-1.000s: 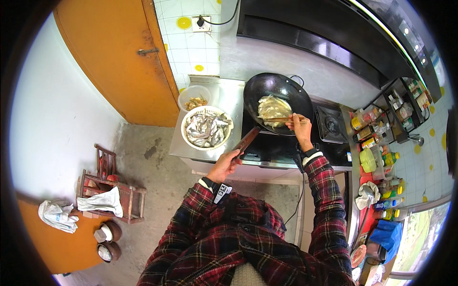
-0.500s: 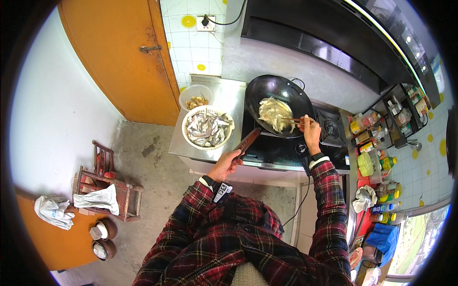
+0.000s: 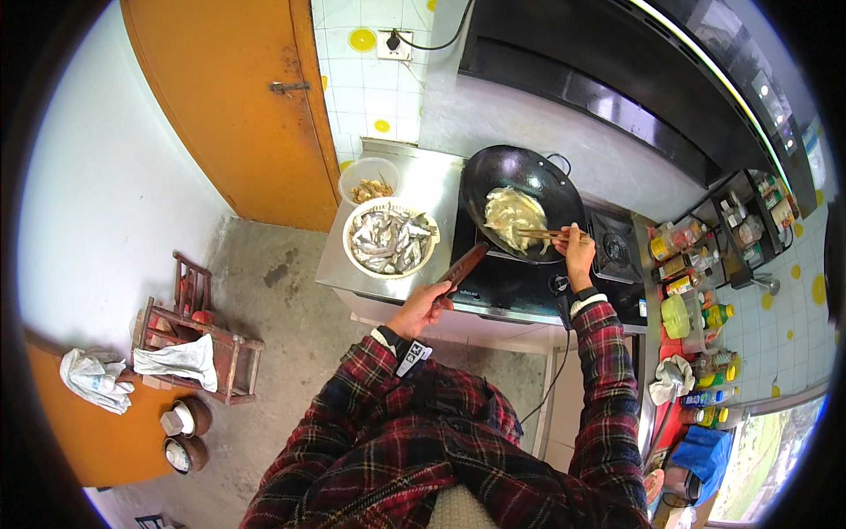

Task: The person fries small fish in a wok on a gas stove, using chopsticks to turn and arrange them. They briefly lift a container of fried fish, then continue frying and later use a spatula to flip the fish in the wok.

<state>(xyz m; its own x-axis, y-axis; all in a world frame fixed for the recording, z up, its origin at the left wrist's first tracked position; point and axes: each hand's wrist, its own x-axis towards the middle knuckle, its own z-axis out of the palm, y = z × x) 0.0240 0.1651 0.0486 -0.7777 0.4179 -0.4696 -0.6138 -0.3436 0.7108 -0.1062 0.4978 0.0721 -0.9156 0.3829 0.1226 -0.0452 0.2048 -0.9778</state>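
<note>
A black wok [image 3: 522, 181] sits on the stove with pale frying food [image 3: 511, 216] in it. My left hand [image 3: 425, 309] grips the wok's wooden handle [image 3: 463, 266]. My right hand [image 3: 577, 251] holds wooden chopsticks [image 3: 542, 234], their tips reaching left into the food. Left of the wok, on the steel counter [image 3: 339, 269], stands a white bowl of small raw fish [image 3: 390, 238].
A smaller white bowl [image 3: 369, 182] with brownish pieces sits behind the fish bowl. A second burner [image 3: 614, 249] and a rack of bottles [image 3: 692, 264] lie to the right. An orange door [image 3: 229, 97] and a small wooden stool with a cloth [image 3: 189, 348] are at left.
My right hand with the chopsticks has moved from the wok's middle toward its right rim, tips still in the food. My left hand stays on the handle.
</note>
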